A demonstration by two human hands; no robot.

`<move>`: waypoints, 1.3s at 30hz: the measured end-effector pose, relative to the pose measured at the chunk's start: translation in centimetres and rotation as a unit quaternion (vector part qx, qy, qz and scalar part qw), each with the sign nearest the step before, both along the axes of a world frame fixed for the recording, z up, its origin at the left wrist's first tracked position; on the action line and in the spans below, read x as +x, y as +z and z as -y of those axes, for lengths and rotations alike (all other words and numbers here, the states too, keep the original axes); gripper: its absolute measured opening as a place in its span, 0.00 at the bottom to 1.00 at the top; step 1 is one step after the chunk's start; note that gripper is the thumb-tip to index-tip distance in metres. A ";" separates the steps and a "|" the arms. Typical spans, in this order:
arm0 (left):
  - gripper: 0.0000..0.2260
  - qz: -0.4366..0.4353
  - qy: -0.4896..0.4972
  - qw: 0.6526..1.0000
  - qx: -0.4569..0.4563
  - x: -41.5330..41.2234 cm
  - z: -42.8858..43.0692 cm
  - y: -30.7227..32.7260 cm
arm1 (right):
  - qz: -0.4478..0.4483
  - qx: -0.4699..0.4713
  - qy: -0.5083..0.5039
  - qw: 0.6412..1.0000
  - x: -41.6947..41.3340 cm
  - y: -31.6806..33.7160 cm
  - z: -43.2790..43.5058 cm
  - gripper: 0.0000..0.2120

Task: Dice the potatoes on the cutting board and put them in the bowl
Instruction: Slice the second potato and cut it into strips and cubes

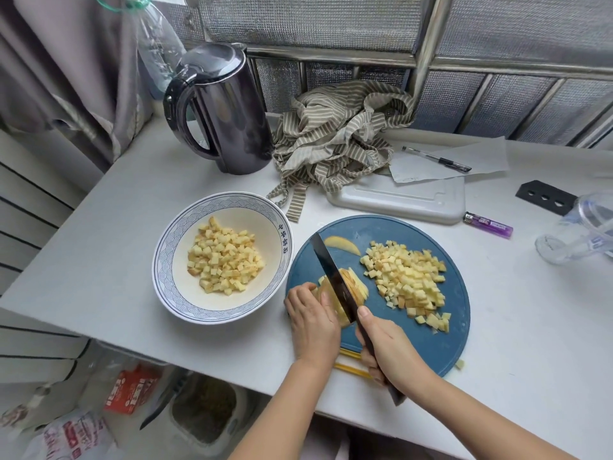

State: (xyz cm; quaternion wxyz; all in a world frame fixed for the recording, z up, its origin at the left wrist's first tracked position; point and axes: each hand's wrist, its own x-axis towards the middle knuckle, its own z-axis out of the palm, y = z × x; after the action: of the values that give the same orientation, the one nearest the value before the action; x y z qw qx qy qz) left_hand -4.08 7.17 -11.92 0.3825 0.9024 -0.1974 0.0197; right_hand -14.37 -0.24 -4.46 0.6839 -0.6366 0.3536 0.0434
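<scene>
The left hand [311,323] curls its fingers over the potato piece [331,303], pinning it to the round blue cutting board [431,346]. The right hand [388,350] is wrapped round the handle of the knife [335,280], whose blade points far-left, edge down in the potato. A heap of dice [408,280] fills the board's right half. The bowl [166,260], already holding dice, meets the board's left edge. Bare worktop [99,260] lies beyond, and its front edge runs near the board.
</scene>
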 end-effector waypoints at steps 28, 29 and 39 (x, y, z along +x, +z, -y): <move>0.16 -0.383 -0.139 0.901 0.147 4.4 -2.9 4.5 | -0.081 -0.184 0.121 0.972 0.8 -0.2 -0.2 0.24; 0.15 -0.415 -0.149 0.887 0.136 4.9 -2.9 4.7 | -0.083 -0.180 0.122 0.973 0.9 0.0 0.0 0.24; 0.15 -0.494 -0.166 0.844 0.126 6.0 -3.0 5.9 | -0.049 -0.179 0.100 0.977 -0.7 1.2 -1.2 0.25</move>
State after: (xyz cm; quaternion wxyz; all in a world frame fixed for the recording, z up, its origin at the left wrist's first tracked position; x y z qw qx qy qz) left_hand 1.96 10.12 -6.01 0.3100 0.7867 -0.1296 -0.5178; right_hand -15.10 1.00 -3.26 0.5327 -0.7782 0.3230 0.0789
